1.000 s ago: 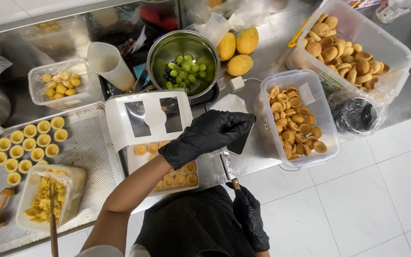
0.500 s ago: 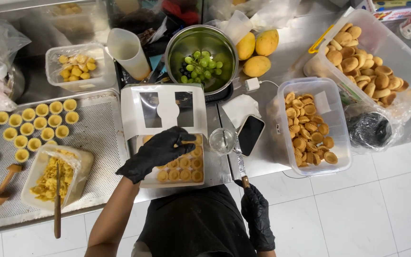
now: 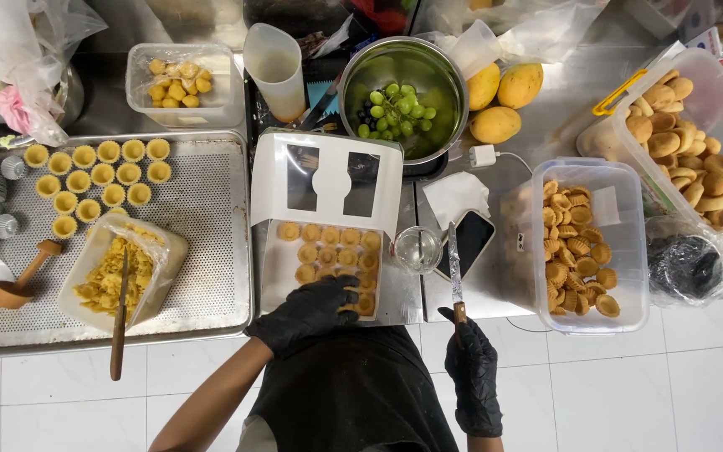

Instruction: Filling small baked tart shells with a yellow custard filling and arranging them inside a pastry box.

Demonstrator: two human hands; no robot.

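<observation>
Tart shells, small, golden and fluted, sit in rows inside a white cardboard box with its windowed lid flipped back, at the near counter edge.

Left hand, black-gloved, lies on the box's near row, fingers curled loosely over a shell; whether it grips one, cannot tell.

Right hand, also gloved, hangs below the counter edge, fingers closed around the wooden handle of a thin knife, blade pointing away over the steel, likely parked clear of the box.

Just right of the box: a small clear glass, a dark phone, then a clear plastic tub of more shells, within easy reach.

Left: a perforated metal tray bearing filled yellow cups and a bagged tub of yellow fruit pieces.

Farther back: a steel bowl of green grapes and three yellow mangoes.
</observation>
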